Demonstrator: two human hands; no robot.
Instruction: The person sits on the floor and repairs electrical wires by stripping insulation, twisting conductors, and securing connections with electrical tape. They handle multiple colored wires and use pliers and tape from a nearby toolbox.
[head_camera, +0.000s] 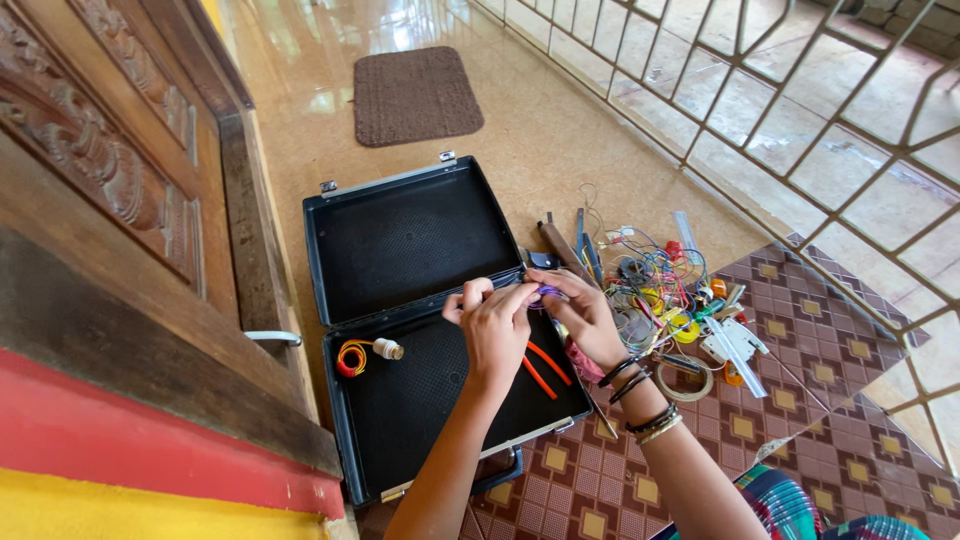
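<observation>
My left hand (492, 325) and my right hand (583, 315) meet over the open black case (420, 240), both pinching a small purple piece (548, 292) between the fingertips. Several dark and beaded bracelets circle my right wrist. Below my hands, red-handled pliers (545, 368) lie in the case's lower half. A coil of orange wire with a white bulb holder (362, 353) rests at the case's left side.
A tangle of coloured wires, tape rolls and small tools (665, 290) lies on the floor right of the case. A carved wooden door (110, 170) stands at left, a brown mat (415, 95) beyond, a metal grille (800, 110) at right.
</observation>
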